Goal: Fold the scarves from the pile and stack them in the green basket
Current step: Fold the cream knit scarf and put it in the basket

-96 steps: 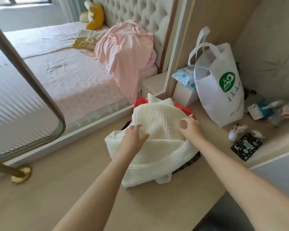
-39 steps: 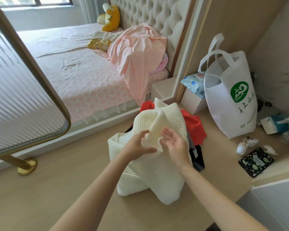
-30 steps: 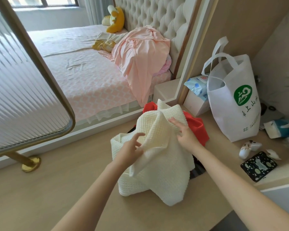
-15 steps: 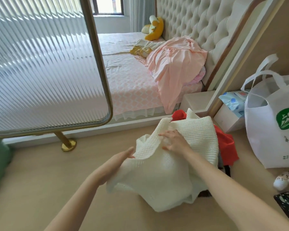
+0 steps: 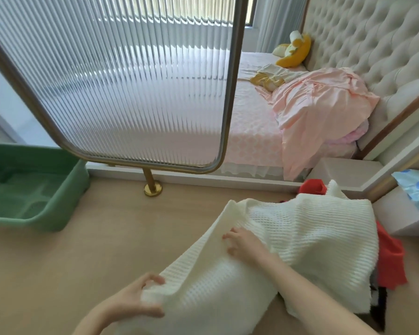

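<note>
left hand (image 5: 136, 301) pinches the white scarf (image 5: 305, 240) edge, right hand (image 5: 246, 245) fingers curl into it, green basket (image 5: 68, 197) well apart.

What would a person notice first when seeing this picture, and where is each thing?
The cream scarf fills the lower right, its near edge gripped by the left hand, the right hand on top. A ribbed glass screen stands at upper left, with the green basket below it at far left.

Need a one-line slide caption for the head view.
Left hand grips the cream scarf by its edge, right hand on top, over the pile; green basket at left.
</note>
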`<action>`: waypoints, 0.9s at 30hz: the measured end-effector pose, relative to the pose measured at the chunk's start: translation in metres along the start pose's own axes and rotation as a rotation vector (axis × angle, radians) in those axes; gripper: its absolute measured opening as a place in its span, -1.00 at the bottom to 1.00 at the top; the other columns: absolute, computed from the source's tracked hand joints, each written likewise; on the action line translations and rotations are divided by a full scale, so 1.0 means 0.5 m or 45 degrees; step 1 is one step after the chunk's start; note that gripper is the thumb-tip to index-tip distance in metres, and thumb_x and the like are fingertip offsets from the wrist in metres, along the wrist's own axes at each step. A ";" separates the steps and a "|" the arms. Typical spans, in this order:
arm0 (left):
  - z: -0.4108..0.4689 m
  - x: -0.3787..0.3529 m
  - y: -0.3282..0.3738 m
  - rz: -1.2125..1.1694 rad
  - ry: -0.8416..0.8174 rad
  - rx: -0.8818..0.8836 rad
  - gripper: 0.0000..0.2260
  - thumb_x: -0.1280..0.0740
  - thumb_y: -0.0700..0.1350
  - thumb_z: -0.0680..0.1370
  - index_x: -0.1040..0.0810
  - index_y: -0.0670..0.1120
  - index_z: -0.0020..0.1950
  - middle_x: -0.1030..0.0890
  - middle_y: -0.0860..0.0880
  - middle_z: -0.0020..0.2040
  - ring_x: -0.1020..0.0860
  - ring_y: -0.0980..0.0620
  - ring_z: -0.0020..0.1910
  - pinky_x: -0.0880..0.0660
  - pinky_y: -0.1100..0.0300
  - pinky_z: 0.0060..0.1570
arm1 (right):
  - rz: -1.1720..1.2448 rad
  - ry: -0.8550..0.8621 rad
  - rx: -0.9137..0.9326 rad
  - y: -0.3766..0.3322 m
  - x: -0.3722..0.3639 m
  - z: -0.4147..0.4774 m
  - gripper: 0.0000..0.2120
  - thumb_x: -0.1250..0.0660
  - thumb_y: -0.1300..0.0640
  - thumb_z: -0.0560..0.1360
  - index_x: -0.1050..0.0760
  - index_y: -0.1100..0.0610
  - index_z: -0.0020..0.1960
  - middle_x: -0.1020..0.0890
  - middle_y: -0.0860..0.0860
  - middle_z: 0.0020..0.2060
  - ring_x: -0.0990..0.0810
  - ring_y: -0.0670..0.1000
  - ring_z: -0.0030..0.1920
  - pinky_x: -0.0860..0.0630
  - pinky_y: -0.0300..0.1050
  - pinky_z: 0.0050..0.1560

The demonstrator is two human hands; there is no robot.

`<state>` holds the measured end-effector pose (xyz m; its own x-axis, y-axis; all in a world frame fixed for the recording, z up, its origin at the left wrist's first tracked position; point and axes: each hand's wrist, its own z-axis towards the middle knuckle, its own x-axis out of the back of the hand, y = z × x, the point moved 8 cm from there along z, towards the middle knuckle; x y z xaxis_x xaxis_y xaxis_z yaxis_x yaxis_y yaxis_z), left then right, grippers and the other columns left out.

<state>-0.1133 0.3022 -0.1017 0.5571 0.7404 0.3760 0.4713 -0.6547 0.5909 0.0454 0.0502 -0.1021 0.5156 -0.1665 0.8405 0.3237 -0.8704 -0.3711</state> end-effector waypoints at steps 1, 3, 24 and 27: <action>-0.016 0.009 -0.035 -0.028 0.053 0.023 -0.45 -0.51 0.17 0.24 -0.46 0.22 0.19 -0.48 0.17 0.15 -0.47 0.29 0.11 -0.37 0.38 0.02 | -0.012 0.024 0.018 -0.016 -0.002 0.008 -0.55 -0.32 0.08 0.53 -0.39 0.06 0.40 -0.40 0.03 0.37 -0.34 0.06 0.37 -0.24 -0.10 0.37; -0.046 0.041 -0.111 -0.148 0.302 0.095 -0.50 -0.44 0.18 0.23 -0.56 0.11 0.14 -0.56 0.17 0.13 -0.50 0.23 0.13 -0.35 0.33 0.04 | -0.006 0.096 -0.020 -0.036 0.005 0.024 -0.44 -0.31 -0.01 0.54 -0.25 0.03 0.49 -0.22 0.02 0.50 -0.16 0.04 0.49 -0.04 -0.05 0.47; -0.187 0.098 -0.489 -0.928 1.463 0.522 -0.85 -0.19 -0.34 0.60 -0.52 -0.37 0.06 -0.57 -0.31 -0.01 -0.51 -0.26 -0.01 -0.36 -0.03 -0.05 | 0.289 -0.063 -0.053 -0.309 -0.149 0.140 -0.75 -0.30 0.02 0.55 -0.53 0.03 0.20 -0.61 -0.04 0.06 -0.56 0.04 0.11 -0.44 -0.12 0.03; -0.228 0.111 -0.543 -0.959 1.517 0.573 -0.82 -0.21 -0.33 0.60 -0.52 -0.40 0.11 -0.57 -0.36 0.06 -0.50 -0.31 0.09 -0.31 0.02 -0.02 | 0.182 -0.003 0.191 -0.421 -0.150 0.145 -0.88 -0.24 0.04 0.59 -0.52 0.02 -0.06 -0.59 -0.03 -0.16 -0.56 0.06 -0.03 -0.35 -0.08 -0.15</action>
<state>-0.2884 0.5387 -0.1599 -0.6808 0.4589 0.5709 0.6797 0.1054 0.7259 -0.0040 0.2793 -0.1158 0.5665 -0.2821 0.7743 0.3616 -0.7592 -0.5412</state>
